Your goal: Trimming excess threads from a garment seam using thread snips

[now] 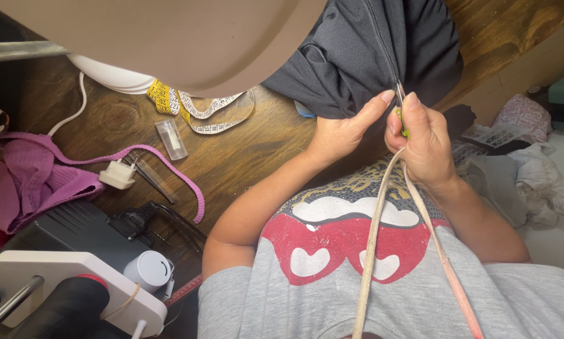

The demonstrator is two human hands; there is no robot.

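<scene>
Beige cap brim (169, 37) fills the top of view, nearest the lens. Below it, a tan cord (373, 238) hangs from the neck in two strands up to the right hand (423, 141). Right hand grip: closed on a small metal tool with a green handle (400, 103), tip at the zipper seam of the dark grey garment (357, 50). Left hand (341, 132) grip: narrow, thumb and fingers pinching the garment edge just beside the tool tip. The garment lies bunched on the wooden table (263, 144), against the person's chest. Left of it: yellow measuring tape (197, 103), small clear plastic case (172, 139), white plug (117, 174), purple knit fabric (31, 182). Thread spools on a white stand (75, 289) at bottom left.
</scene>
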